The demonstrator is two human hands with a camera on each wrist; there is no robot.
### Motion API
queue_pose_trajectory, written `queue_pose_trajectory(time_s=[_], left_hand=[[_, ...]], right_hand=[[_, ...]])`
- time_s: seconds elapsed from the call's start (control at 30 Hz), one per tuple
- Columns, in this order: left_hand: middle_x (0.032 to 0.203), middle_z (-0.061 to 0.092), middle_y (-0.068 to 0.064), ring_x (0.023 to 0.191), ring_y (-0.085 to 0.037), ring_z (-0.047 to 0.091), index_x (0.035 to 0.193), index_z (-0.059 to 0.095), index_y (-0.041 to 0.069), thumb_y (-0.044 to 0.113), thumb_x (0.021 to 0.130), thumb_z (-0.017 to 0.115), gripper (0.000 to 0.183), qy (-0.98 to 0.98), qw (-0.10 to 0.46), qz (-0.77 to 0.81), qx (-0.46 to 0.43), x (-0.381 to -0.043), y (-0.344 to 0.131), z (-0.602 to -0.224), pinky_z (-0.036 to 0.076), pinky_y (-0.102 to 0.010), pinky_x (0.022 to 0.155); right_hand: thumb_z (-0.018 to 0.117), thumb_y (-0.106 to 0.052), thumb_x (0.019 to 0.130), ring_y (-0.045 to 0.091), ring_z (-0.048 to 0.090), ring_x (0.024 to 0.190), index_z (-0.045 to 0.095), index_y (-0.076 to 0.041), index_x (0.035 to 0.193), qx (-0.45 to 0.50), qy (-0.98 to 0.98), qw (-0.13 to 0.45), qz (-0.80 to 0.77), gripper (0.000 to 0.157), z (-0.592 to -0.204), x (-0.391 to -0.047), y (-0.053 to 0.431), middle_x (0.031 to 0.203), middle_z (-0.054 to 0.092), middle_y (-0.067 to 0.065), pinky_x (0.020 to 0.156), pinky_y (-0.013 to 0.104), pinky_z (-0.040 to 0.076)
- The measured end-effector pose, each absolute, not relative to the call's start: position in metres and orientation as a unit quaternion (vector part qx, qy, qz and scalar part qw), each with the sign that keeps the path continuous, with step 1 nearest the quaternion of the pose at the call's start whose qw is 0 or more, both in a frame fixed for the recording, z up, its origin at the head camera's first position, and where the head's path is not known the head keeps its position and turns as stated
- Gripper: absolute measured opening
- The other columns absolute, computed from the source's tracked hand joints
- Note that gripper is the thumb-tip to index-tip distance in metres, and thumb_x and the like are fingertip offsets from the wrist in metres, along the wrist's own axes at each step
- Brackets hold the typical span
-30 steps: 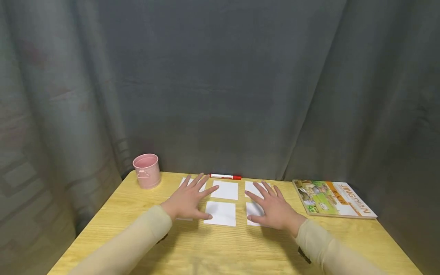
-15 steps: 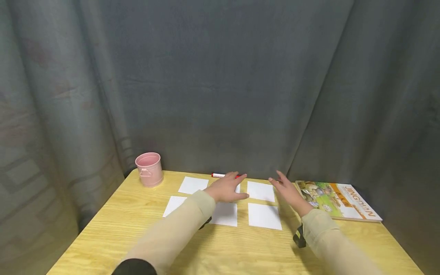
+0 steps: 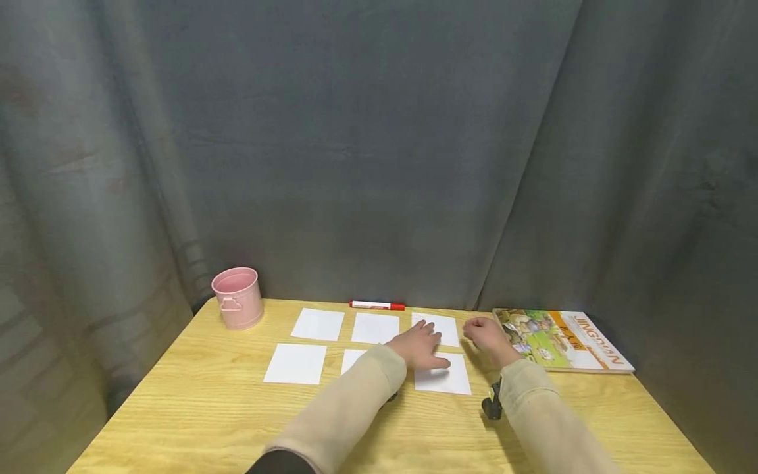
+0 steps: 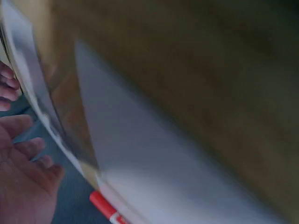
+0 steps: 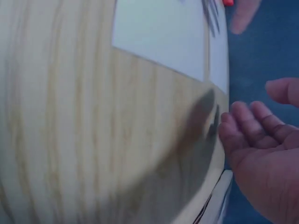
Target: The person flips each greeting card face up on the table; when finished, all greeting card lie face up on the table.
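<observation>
Several white square paper cards lie in two rows on the table. In the head view my left hand (image 3: 419, 347), fingers spread, is over the right side of the rows, overlapping the upper right card (image 3: 448, 332) and lower right card (image 3: 453, 380). Nothing is in its grasp. Just to the right is my right hand (image 3: 490, 336), loosely curled and holding nothing, between the cards and the book. In the right wrist view the right hand's fingers (image 5: 252, 126) bend gently above the wood, and a card (image 5: 161, 37) lies beyond. The lower middle card (image 3: 351, 359) is partly hidden by the left sleeve.
A red-and-white marker (image 3: 376, 305) lies along the back edge of the wooden table (image 3: 195, 395). At the back left stands a pink bucket (image 3: 244, 309). A picture book (image 3: 568, 342) lies on the right. Grey curtains (image 3: 355, 164) hang behind.
My left hand has moved right from the left cards to the right ones, uncovering the left cards. The right hand has shifted right off the cards, its fingers going from spread to loosely curled.
</observation>
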State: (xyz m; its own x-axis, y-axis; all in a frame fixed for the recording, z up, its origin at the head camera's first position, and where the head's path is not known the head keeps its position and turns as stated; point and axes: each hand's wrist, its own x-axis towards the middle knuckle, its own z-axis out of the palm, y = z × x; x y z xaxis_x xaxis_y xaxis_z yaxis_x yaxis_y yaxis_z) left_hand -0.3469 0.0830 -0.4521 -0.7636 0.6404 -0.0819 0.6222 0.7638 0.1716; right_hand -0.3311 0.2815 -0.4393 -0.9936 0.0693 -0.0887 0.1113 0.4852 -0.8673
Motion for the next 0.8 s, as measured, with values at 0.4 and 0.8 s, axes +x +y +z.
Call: queue_pose_trajectory(time_s=[0.4,0.8], left_hand=[[0.150,0.056,-0.003,0.140,-0.018,0.048,0.142,0.064,0.011,0.067,0.097,0.049,0.074,0.944,0.092,0.047,0.314,-0.346,0.095,-0.448,0.037,-0.028,0.114],[0.148,0.058,-0.004,0.140,-0.018,0.048,0.139,0.066,0.008,0.063,0.100,0.048,0.070,0.943,0.107,0.067,0.308,-0.340,0.092,-0.446,0.037,-0.027,0.113]], right_hand=[[0.055,-0.012,0.100,0.037,0.055,0.115,0.052,0.016,0.136,0.096,0.842,0.053,-0.528,0.046,-0.439,-0.340,0.270,0.127,0.059,0.027,0.088,0.036,0.052],[0.051,0.002,0.100,0.009,0.055,0.067,0.054,0.020,0.120,0.122,0.763,0.035,-0.633,0.027,-0.448,-0.346,0.269,0.079,0.059,0.004,0.061,0.019,0.049]])
